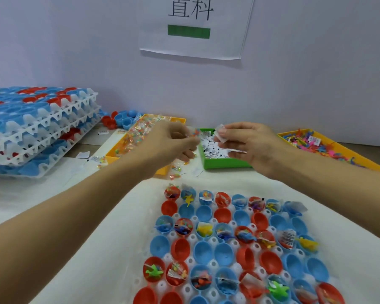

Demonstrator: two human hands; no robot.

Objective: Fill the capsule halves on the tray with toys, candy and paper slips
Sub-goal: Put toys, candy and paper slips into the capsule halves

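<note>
my left hand (173, 141) is blurred, so i can't tell what its curled fingers pinch. it hides part of the candy bin (127, 148). my right hand (248, 143) covers some of the green bin (215, 164). the tray (206, 288) runs off the bottom edge, and the print on the paper slips (213, 149) is too small to read.

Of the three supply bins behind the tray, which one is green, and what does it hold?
The middle bin, under the right hand, is green and holds white paper slips. The candy bin and toy bin are orange-yellow.
</note>
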